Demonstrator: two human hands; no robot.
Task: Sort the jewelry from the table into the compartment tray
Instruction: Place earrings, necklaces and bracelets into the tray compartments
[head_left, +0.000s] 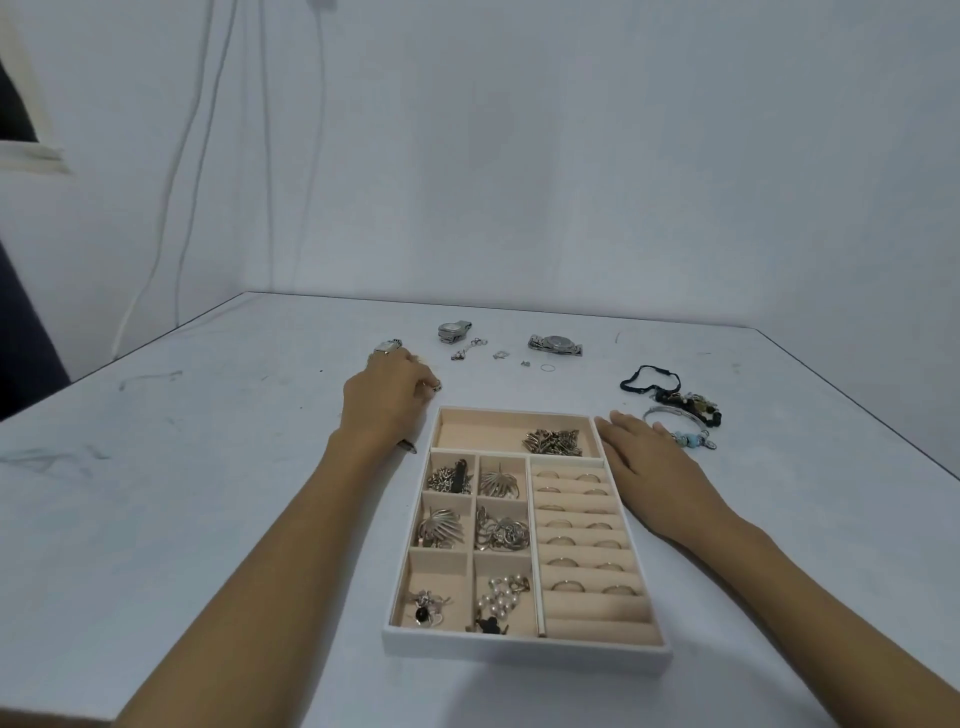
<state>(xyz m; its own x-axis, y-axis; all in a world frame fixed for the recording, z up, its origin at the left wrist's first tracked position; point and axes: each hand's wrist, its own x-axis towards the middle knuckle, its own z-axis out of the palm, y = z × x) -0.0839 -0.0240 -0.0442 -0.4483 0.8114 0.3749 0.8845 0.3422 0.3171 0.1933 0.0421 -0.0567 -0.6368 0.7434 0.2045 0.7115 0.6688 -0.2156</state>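
Note:
The white compartment tray (524, 649) with beige lining lies in front of me. Its small compartments hold silver pieces and pearls, and its right side holds several rings in rolls. My left hand (387, 397) rests on the table off the tray's far left corner, fingers curled onto a small silver ring (435, 385). My right hand (649, 460) lies flat and open along the tray's right rim. Loose on the table are a square watch (388, 346), two silver watches (454, 331) (555, 344), small earrings (470, 348), a thin ring (547, 368) and bracelets (685, 402).
A pen-like tip (408, 446) pokes out under my left wrist. A blue-bead bracelet (693, 440) lies just beyond my right fingertips. The white table (208, 467) ends at a wall behind, with cables (171, 208) hanging at the left.

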